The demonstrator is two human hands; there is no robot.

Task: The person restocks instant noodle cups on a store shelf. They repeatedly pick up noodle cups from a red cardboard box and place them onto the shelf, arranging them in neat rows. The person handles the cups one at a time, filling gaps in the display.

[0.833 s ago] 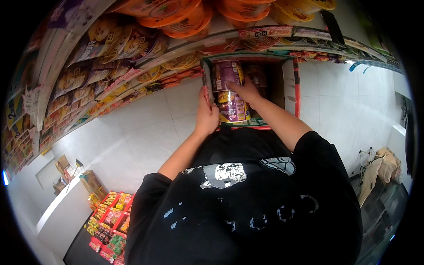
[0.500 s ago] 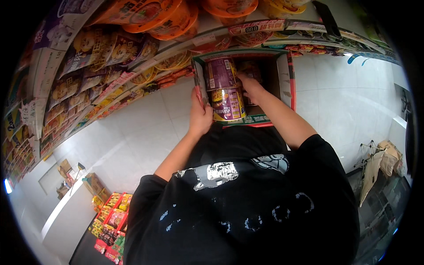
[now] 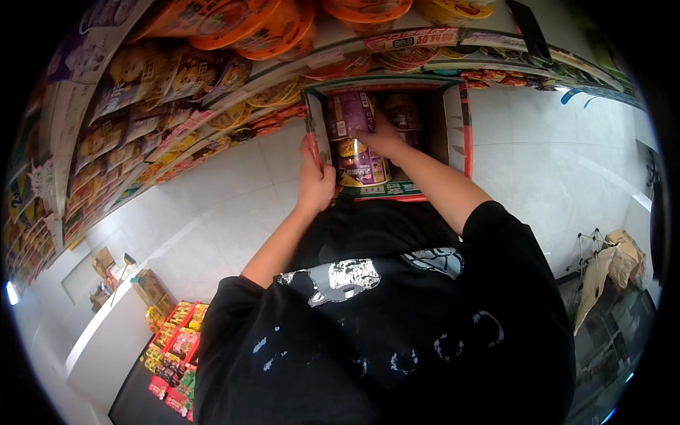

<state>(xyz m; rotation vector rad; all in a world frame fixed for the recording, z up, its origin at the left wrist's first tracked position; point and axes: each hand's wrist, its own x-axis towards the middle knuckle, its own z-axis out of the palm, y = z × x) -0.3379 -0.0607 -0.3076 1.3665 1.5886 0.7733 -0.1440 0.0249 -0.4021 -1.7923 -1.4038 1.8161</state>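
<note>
And here is the right hand (image 3: pixel 384 136), down inside the open cardboard box (image 3: pixel 459 131), half-closed on a glossy, round-sided purple tub (image 3: pixel 347 110), thumb laid across its wrapper; the other fingertips vanish beyond its right side. That tub lies at the box's left wall, just above a second purple-and-yellow tub (image 3: pixel 365 170), shiny and rounded too. The left hand (image 3: pixel 315 185) presses the wall from outside, fingers lying along stiff, red-edged board; how far they curl, nobody can tell. Over on the right, darker tubs (image 3: pixel 401 112) sink into shadow, labels hard to read. Up top, smooth orange bowls (image 3: pixel 283 32) are cut off by the rim; crinkly packets (image 3: pixel 138 78) crowd the left.
</note>
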